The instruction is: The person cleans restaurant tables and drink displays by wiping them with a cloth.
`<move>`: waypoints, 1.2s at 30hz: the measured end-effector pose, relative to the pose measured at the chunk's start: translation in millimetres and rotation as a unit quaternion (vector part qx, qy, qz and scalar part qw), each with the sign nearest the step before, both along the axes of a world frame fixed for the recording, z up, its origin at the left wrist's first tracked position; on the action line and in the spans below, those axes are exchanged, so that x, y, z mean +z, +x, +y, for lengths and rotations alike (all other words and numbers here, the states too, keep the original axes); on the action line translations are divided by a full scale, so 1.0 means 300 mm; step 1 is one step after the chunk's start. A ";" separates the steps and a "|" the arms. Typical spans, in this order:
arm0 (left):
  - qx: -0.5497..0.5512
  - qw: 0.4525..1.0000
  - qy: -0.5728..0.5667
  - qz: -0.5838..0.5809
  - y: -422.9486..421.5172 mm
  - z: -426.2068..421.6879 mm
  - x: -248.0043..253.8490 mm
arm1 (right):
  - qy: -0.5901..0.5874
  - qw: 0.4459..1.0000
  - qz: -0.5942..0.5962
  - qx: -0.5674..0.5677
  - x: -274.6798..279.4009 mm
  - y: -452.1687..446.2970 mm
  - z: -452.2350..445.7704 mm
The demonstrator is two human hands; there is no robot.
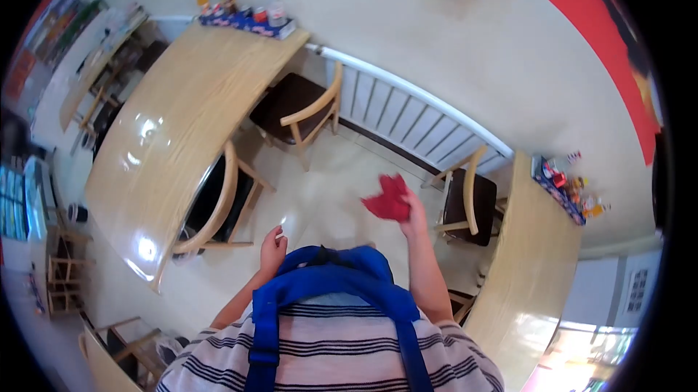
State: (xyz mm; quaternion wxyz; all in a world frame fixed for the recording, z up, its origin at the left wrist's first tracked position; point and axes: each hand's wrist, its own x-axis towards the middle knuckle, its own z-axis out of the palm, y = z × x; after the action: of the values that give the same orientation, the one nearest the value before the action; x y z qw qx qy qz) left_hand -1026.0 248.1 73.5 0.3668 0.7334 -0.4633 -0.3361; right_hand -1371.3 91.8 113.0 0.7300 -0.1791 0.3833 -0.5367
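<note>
My right hand is closed on a crumpled dark red cloth, held out in front of me over the pale floor. The cloth hangs loosely to the left of the fingers. My left hand is lower and to the left, near a wooden chair but apart from it. Nothing shows in its loosely bent fingers, which are slightly apart. Blue apron straps cross my striped shirt.
A long wooden table stands on the left, another table on the right. Blue trays of bottles and condiments sit at their wall ends. Chairs with dark seats flank the floor. A white radiator lines the wall.
</note>
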 end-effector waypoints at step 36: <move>0.497 0.854 0.098 -0.119 0.704 -0.380 0.109 | -0.646 0.379 0.500 0.434 -0.160 1.940 -0.925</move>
State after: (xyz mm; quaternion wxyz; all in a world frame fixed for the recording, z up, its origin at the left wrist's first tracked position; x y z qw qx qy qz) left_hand -814.7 134.1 106.1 0.3535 0.9323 -0.0423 -0.0631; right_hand -789.4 -185.8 65.1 0.2025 -0.9745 0.0860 -0.0449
